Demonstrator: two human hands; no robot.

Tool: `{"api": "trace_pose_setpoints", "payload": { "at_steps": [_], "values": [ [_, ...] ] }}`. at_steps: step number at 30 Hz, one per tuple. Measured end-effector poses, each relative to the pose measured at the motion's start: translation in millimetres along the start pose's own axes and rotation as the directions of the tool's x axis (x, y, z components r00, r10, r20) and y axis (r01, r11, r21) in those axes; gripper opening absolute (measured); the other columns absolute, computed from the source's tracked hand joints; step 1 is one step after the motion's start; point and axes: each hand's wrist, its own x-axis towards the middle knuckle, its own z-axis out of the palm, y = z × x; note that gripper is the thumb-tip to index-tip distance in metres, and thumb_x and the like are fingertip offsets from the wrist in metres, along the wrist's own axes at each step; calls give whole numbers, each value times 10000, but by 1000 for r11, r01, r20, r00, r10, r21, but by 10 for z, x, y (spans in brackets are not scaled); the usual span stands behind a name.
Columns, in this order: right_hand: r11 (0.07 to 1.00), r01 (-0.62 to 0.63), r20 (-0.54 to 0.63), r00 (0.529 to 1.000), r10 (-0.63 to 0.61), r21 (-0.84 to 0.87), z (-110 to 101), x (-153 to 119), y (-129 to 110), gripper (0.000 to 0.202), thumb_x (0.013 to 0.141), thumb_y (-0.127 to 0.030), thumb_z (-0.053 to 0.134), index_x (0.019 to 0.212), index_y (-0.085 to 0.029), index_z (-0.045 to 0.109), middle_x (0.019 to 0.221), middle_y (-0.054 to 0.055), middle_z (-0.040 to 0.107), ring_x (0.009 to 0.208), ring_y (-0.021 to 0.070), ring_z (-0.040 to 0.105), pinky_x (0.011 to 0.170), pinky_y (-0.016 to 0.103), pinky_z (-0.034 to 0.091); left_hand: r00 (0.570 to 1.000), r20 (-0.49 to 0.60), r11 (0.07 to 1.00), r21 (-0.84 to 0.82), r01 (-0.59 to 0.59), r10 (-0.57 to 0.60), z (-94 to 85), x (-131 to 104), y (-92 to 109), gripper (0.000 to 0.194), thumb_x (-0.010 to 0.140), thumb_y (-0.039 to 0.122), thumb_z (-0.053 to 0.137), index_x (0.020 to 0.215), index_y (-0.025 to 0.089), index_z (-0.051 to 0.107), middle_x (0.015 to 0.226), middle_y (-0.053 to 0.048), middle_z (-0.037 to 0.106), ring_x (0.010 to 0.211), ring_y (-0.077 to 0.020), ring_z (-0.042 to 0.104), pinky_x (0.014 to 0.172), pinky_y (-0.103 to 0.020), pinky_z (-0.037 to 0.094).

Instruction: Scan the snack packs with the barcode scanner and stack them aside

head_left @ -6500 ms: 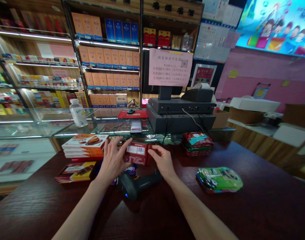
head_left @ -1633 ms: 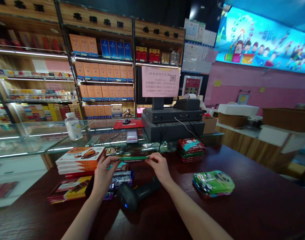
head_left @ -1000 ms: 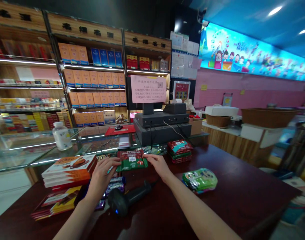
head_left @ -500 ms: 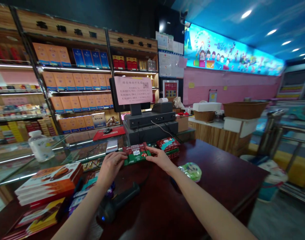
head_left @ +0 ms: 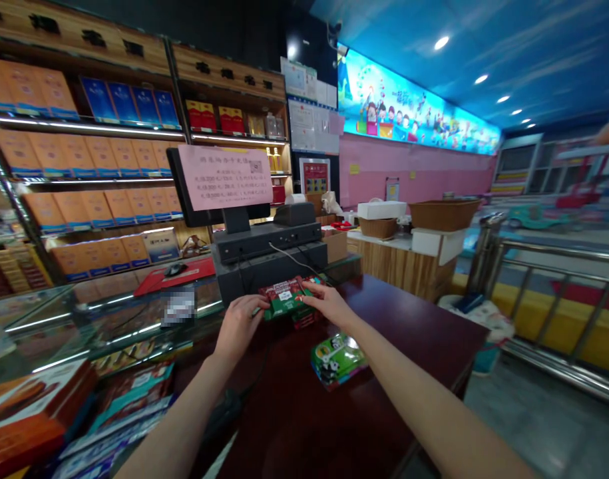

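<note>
A red and green snack packet (head_left: 285, 297) is held level between my two hands, over the dark counter near the cash register. My left hand (head_left: 240, 324) is closed on its left end, thumb and fingers pinching the edge. On its right end, my right hand (head_left: 330, 306) grips with the fingers bent over the edge. A stack of similar packets (head_left: 307, 320) lies right under and behind the held one, partly hidden by it and by my right hand; I cannot tell whether they touch. Nearer to me, a green packet with cartoon figures (head_left: 337, 358) rests on the counter.
Behind the packets stands a cash register (head_left: 264, 243) with a pink paper sign (head_left: 224, 174). To the left are a glass display case (head_left: 204, 296), chocolate-coloured packs (head_left: 134, 396) and orange-white boxes (head_left: 29, 412). A dark scanner (head_left: 224, 416) lies partly behind my left forearm. A metal railing (head_left: 558, 266) stands right.
My hands have carried the packet rightward, from beside the stack to over it. The camera view has turned right, and the left-hand boxes have shifted toward the picture's edge.
</note>
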Motion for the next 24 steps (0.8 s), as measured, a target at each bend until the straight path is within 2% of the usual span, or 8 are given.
{"api": "trace_pose_setpoints", "payload": {
  "at_steps": [7,12,19,24],
  "values": [
    [997,-66,-30,997,67,34,-277,106,58,485,784,-315,727,1254,-198,706,1106,67,782,1079,271,705,1026,452,505,1000,24,999,-40,2,-1,349,207,50,127,912,232,577,913,227,704,1032,-55,753,1029,-228,689,962,-425,523],
    [996,-83,-75,994,84,25,-407,203,176,426,793,-287,705,1212,-218,730,1157,44,767,1137,267,681,1074,460,465,1000,28,998,-64,4,-2,555,317,43,156,914,222,557,909,225,713,1013,-55,760,1015,-227,701,947,-413,543],
    [992,-113,-66,991,117,64,-488,365,361,478,795,-273,681,1265,-186,697,1186,71,755,1150,272,672,1062,461,477,999,35,997,-77,-6,9,728,433,13,180,922,225,537,922,218,717,1048,-63,760,1010,-218,706,954,-396,550],
    [990,-130,-92,987,135,61,-521,415,460,445,799,-240,664,1238,-191,713,1231,66,736,1162,266,669,1071,454,474,999,38,997,-82,14,-11,846,447,-7,170,918,230,545,924,217,714,1055,-65,755,1005,-224,707,943,-408,555]
  ]
}}
